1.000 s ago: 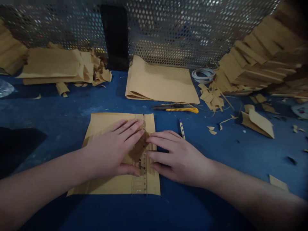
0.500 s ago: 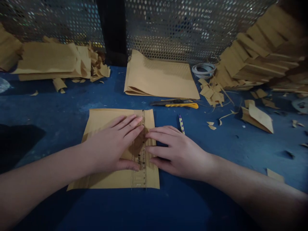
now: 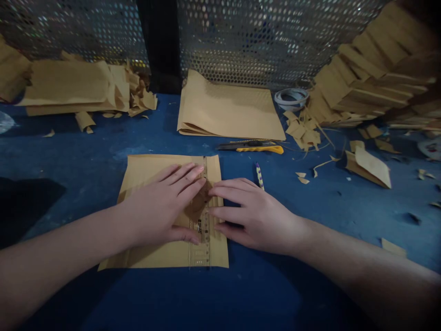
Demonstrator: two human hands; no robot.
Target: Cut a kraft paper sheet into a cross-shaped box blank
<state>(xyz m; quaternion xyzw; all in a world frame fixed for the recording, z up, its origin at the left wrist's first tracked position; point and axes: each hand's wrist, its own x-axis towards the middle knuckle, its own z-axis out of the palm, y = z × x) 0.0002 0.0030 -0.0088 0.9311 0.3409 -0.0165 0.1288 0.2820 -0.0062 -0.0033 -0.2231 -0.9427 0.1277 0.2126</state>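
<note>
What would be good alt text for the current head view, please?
The left hand lies spread across a clear plastic ruler on a flat tan paper piece, with the right hand at the ruler's right edge. Beyond, a yellow-handled utility knife and folded tan paper lie on a blue tabletop.

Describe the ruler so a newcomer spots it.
On the blue table, find the flat brown paper under the left hand. Toward the paper's right edge, running from near to far, lies the ruler, partly covered by that hand. Unlike the brown paper beneath, it is see-through, with dark markings along one side.
</note>
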